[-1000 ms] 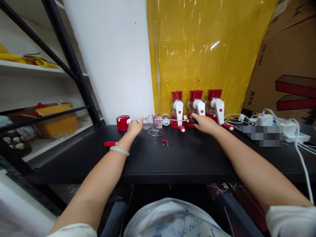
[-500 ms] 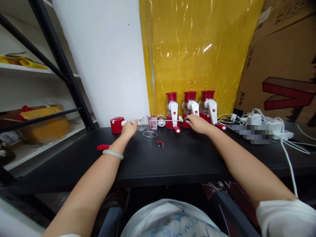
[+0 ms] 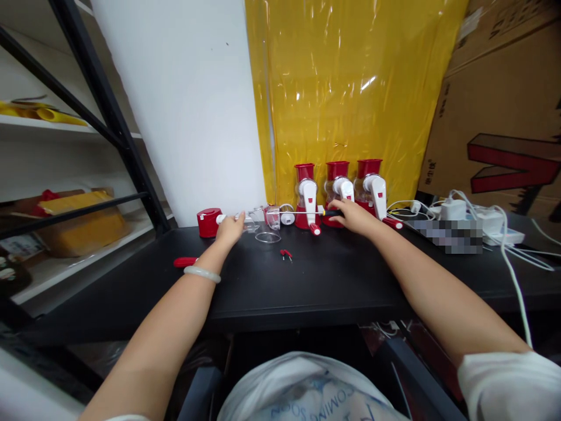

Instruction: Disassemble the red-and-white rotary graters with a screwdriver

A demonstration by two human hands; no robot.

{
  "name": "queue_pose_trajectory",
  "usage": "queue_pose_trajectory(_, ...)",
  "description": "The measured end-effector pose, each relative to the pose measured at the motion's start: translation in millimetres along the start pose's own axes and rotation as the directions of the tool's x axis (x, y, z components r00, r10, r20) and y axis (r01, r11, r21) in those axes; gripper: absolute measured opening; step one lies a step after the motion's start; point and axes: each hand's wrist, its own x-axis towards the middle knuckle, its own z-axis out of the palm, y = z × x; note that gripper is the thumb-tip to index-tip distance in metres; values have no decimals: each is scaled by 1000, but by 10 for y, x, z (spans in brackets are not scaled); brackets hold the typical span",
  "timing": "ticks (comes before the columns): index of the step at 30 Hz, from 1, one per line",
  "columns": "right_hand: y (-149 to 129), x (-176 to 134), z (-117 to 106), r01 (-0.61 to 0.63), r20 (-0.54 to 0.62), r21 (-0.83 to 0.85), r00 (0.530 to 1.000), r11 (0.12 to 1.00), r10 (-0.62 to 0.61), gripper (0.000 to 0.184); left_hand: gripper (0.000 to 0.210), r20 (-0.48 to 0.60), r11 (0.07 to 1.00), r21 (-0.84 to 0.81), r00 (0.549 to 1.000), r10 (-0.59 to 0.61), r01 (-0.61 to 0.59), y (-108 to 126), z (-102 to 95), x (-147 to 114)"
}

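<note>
My left hand (image 3: 231, 230) is closed, thumb up, on a white plastic part (image 3: 220, 219) whose ends stick out on both sides. In my right hand (image 3: 348, 215) is a screwdriver (image 3: 333, 213) with a black and yellow handle. Its thin shaft points left, across the front of a clear plastic housing (image 3: 272, 218); whether the tip touches anything is unclear. A red base (image 3: 209, 223) stands just left of my left hand. Near that wrist lies a red handle (image 3: 184, 262). Small red pieces with metal pins (image 3: 286, 255) rest on the black table (image 3: 298, 289).
Three red and white hand-crank rotary graters (image 3: 308, 196) stand along the back. A clear ring (image 3: 267, 237) lies before the housing. White chargers and cables (image 3: 477, 219) crowd the right side. A large cardboard box (image 3: 504, 111) leans behind; shelves (image 3: 70, 257) stand left.
My right hand has shifted slightly on the screwdriver, and more of its dark handle shows. My left hand keeps its hold. The view has moved very slightly.
</note>
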Motion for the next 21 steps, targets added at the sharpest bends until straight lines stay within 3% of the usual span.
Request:
queue_pose_trajectory(3,30,3,-16,-12,-70,167,997,986,24,39,52,2,1000,-6,1000,-5,5,-20,6,17)
queue_pose_trajectory(8,112,37,15,-144,-170,458,955,877,245,31,53,15,1000,-28,1000,-8,8,-36,18,32)
queue_pose_trajectory(10,149,74,51,-187,-175,603,918,776,357,32,53,23,999,-44,1000,-6,7,-30,25,27)
queue_pose_trajectory(12,171,113,84,-203,-150,760,869,617,471,35,52,32,998,-61,999,-5,7,-17,30,14)
queue_pose_trajectory(15,161,149,103,-171,-82,901,836,398,543,37,52,40,997,-76,999,-8,11,4,31,-11)
queue_pose_trajectory(21,79,129,69,-208,27,941,833,267,553,32,51,44,995,-98,999,-17,21,16,23,-36)
